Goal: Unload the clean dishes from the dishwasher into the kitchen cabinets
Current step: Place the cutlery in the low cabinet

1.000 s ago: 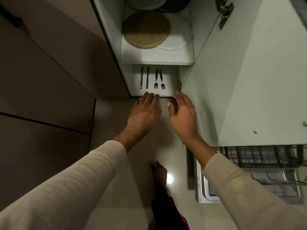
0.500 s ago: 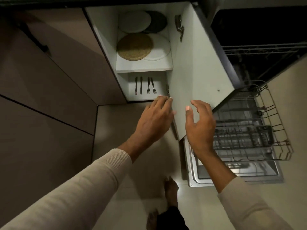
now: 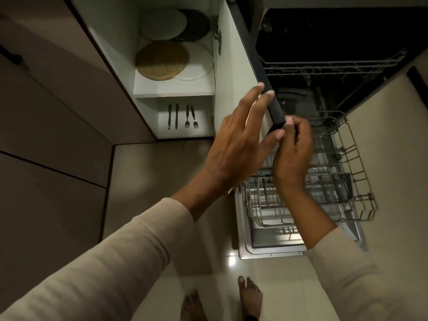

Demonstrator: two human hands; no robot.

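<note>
Two hands are being held at the cabinet door edge.
It is being pressed by the flat, straight-fingered left hand and gripped at its corner by the curled right hand; knives and forks are lying on the bottom shelf.

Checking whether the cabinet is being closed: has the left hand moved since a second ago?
Yes. The left hand left the front of the shelf below the forks and went right, to the cabinet door edge.
</note>
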